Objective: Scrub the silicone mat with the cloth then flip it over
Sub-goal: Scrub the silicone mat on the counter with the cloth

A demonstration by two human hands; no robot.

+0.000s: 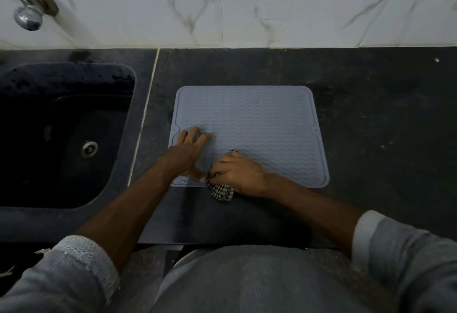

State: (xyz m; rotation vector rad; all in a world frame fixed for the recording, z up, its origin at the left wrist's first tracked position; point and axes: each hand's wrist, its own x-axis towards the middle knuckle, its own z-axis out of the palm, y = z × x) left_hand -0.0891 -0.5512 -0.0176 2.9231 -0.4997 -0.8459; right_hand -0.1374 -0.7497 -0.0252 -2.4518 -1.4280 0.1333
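Note:
A grey silicone mat (pixel 259 119) with a wavy ribbed top lies flat on the dark countertop (pixel 371 114), ribbed side up. My left hand (pixel 188 149) rests palm down on the mat's near left part, fingers spread and pressing on it. My right hand (pixel 239 174) is closed on a bunched black-and-white checked cloth (pixel 221 191) at the mat's near edge. Part of the cloth hangs past that edge onto the counter, and the rest is hidden under my fingers.
A dark sink (pixel 61 134) with a metal drain (pixel 89 148) sits to the left of the mat. A chrome tap (pixel 27 13) juts from the white marble-tiled wall (pixel 272 15) at top left. The counter's front edge runs just before my body.

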